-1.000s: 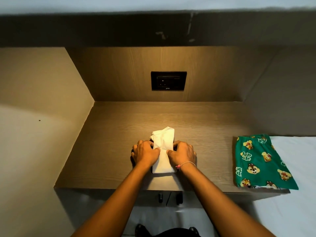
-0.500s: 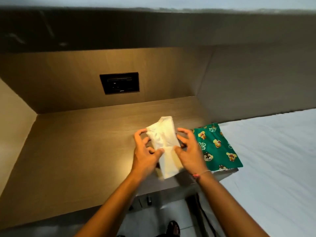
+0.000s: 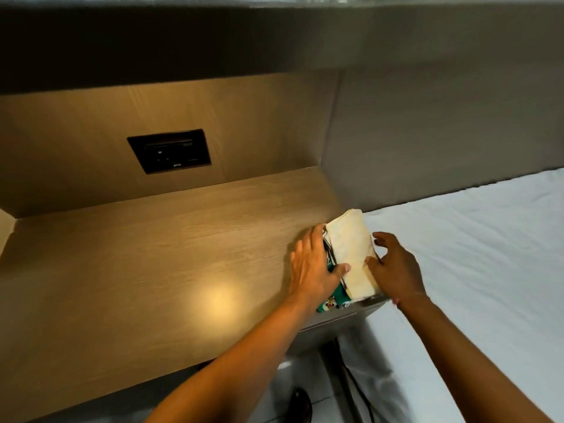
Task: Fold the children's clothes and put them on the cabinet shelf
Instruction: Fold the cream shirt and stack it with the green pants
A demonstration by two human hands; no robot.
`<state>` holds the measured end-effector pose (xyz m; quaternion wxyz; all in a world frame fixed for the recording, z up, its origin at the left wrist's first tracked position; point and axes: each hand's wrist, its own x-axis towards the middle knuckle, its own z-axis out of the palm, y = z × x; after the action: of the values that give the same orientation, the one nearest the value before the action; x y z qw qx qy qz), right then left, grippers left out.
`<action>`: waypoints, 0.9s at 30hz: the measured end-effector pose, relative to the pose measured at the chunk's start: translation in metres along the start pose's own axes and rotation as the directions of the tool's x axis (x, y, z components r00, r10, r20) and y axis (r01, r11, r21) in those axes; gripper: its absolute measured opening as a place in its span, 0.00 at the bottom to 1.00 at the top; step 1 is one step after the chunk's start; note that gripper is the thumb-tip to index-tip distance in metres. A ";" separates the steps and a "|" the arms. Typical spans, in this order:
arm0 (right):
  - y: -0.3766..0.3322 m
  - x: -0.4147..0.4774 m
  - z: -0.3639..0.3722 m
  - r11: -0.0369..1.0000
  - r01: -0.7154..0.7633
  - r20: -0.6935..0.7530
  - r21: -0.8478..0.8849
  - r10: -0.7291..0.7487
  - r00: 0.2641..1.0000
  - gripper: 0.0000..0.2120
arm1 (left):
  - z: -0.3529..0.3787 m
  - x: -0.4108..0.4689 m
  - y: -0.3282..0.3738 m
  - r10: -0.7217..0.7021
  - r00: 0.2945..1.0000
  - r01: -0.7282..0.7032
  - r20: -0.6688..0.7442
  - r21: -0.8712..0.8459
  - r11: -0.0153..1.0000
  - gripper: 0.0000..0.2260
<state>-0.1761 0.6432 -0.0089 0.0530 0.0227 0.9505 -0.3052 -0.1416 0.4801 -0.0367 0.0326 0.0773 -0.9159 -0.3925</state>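
Folded white garment (image 3: 351, 251) lies on the green printed garment (image 3: 335, 296) at the right end of the shelf (image 3: 152, 270), beside the bed (image 3: 473, 254). Left hand (image 3: 311, 264) lies flat against the stack and right hand (image 3: 396, 267) touches its edge with loose fingers, neither gripping. Probably soft and light (folds slip easily), so support it from both sides.

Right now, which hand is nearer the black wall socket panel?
Left. The left hand sits right of and below the black wall socket panel; the right hand is farther right, past the folded white garment.
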 end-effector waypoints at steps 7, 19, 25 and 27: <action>0.025 0.005 0.009 0.866 0.450 0.315 -0.217 -0.374 0.872 0.30 | 0.008 0.000 -0.032 0.295 0.906 -0.386 0.304 0.303 0.872 0.42; 0.009 -0.013 0.013 0.975 0.212 0.219 0.074 -0.223 0.950 0.34 | 0.000 -0.015 -0.027 0.070 0.953 -0.178 0.294 0.359 0.916 0.44; -0.011 -0.019 0.044 0.966 0.252 0.220 0.051 -0.257 0.941 0.30 | -0.030 -0.019 -0.056 0.070 0.949 -0.212 0.309 0.455 0.865 0.41; -0.030 -0.025 0.062 0.959 0.265 0.253 0.096 -0.281 0.926 0.30 | -0.048 -0.026 -0.076 0.054 0.955 -0.187 0.291 0.454 0.871 0.42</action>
<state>-0.1486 0.5822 -0.0386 0.1356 -0.1492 0.9193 -0.3381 -0.1011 0.3988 -0.0583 -0.0875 -0.0290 -0.9830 -0.1589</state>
